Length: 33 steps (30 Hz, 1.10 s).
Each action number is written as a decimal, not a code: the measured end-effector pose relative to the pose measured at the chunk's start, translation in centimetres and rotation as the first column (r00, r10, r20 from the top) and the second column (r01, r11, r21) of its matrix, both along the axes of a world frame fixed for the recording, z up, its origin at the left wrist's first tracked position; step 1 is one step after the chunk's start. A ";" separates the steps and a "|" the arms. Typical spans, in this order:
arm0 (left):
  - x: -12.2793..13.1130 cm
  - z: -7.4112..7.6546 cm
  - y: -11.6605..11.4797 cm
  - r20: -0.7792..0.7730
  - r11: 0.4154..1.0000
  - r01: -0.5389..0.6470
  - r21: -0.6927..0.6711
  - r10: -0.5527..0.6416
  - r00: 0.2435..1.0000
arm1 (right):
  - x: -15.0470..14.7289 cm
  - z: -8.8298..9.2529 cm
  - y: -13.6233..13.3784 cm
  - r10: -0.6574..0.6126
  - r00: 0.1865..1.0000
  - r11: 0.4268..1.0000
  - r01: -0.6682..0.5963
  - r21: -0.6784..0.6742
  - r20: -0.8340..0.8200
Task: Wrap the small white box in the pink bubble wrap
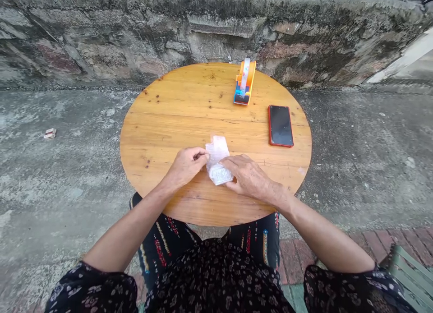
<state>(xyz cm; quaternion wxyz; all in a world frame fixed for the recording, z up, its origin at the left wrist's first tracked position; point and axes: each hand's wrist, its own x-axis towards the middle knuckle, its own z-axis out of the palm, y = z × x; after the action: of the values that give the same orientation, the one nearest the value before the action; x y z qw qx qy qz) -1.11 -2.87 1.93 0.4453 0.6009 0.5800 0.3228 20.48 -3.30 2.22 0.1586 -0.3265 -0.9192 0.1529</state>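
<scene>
A small white package in clear plastic wrap (219, 173) lies near the front middle of the round wooden table (176, 123). Its wrap spreads out behind it, with a paler flap on top. At the left edge of the wrap, my left hand (188, 165) pinches the plastic between thumb and fingertips. My right hand (248, 177) rests over the package's right side, fingers on top and thumb at the near right corner, gripping it.
A tape dispenser in orange and blue (245, 83) stands at the back of the table. A phone with a red case (281, 126) lies at the right. Behind the table runs a stone wall (135, 42). Part of a green slatted chair (411, 277) shows at lower right.
</scene>
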 end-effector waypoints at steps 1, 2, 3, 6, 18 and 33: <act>0.4 -0.2 0.3 -0.033 1.000 0.006 0.010 -0.006 0.999 | 0.0 0.1 0.0 0.000 1.000 1.000 0.000 -0.007 0.000; 0.8 -0.4 0.6 -0.072 1.000 0.010 0.030 -0.007 0.997 | 0.0 0.2 -0.1 -0.001 1.000 1.000 0.001 -0.012 0.000; 1.1 -0.5 0.9 -0.118 0.999 0.012 0.049 -0.007 0.993 | -0.1 0.3 -0.1 -0.002 1.000 1.000 0.002 -0.015 -0.001; 2.0 -0.4 1.4 -0.242 0.996 0.014 0.092 0.009 0.970 | -0.1 0.6 -0.1 -0.009 1.000 1.000 0.008 -0.026 -0.012; 1.8 -1.1 3.0 -0.413 0.997 0.073 0.024 -0.057 0.909 | 0.0 0.9 0.7 0.013 1.000 0.995 -0.012 -0.095 0.007; 1.4 -0.1 3.3 -0.617 0.996 0.079 -0.032 -0.082 0.783 | 0.3 3.0 3.3 0.174 0.983 0.955 -0.155 -0.254 0.055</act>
<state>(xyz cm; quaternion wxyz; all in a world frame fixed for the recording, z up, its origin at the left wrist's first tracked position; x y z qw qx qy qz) 0.31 0.41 1.83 0.2460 0.6965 0.6682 0.0885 20.76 0.04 5.17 0.0680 -0.2716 -0.9222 0.2668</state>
